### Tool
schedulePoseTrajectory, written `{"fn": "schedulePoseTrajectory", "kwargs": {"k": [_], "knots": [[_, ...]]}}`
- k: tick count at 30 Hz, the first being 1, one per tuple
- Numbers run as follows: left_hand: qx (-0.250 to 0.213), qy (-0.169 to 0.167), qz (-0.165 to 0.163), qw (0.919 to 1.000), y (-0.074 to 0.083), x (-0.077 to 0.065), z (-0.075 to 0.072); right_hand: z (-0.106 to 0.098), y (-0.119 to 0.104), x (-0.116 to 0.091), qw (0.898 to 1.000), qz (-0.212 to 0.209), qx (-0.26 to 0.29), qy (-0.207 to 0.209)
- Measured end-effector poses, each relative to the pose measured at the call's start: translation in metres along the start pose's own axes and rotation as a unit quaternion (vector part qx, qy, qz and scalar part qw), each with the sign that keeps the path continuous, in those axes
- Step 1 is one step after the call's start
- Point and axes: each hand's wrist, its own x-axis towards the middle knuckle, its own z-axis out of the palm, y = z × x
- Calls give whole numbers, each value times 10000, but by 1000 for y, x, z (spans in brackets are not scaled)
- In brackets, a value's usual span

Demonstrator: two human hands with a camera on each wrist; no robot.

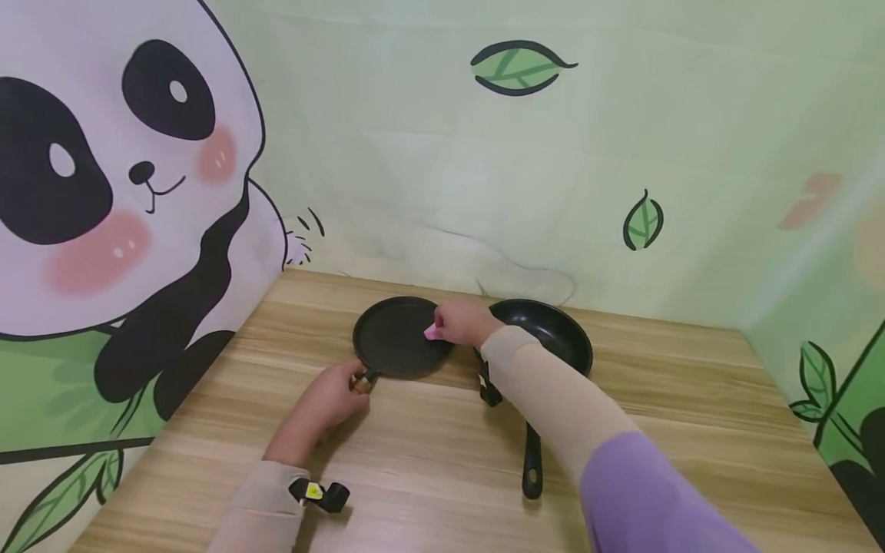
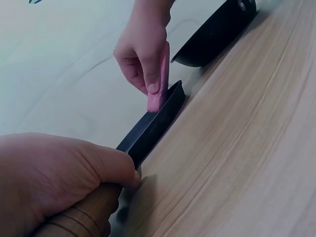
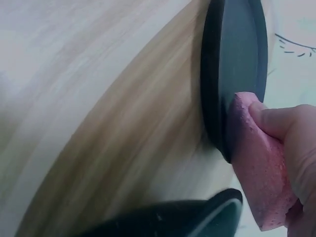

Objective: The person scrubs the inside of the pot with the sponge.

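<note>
Take the flat pan (image 1: pixel 397 336) as your landmark: it lies on the wooden table (image 1: pixel 691 399) near the back wall. At its near-left edge, your left hand (image 1: pixel 332 395) is curled tight around the wooden handle (image 2: pixel 81 217). To judge by the grip, that is what will stop the pan sliding, so press it down flat while you wipe. At the pan's right rim, your right hand (image 1: pixel 465 321) pinches a pink sponge (image 3: pixel 259 158) between thumb and fingers, its edge touching the dark cooking surface just inside the rim. Lay the sponge flatter so more of it bears on the metal, and work in short overlapping strokes towards the handle. Just right of the flat pan sits a deeper black frying pan (image 1: pixel 553 334), partly under your forearm; mind your sleeve does not drag it.
</note>
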Motion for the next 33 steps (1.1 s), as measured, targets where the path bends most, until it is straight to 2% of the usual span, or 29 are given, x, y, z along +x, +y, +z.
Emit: {"fn": "schedulePoseTrajectory", "kwargs": {"k": [8,18,28,33], "knots": [[135,-122,206,9996,2,0,-1,14,3,13,9965,229,401,702],[162,-150,149,9996,1,1,-1,20,-6,25,9914,409,625,1074],[299,-193,139,9993,4,0,-2,34,-15,33,9869,290,76,1585],[372,-190,143,9990,4,0,-2,39,-20,39,9841,402,14,1728]]}}
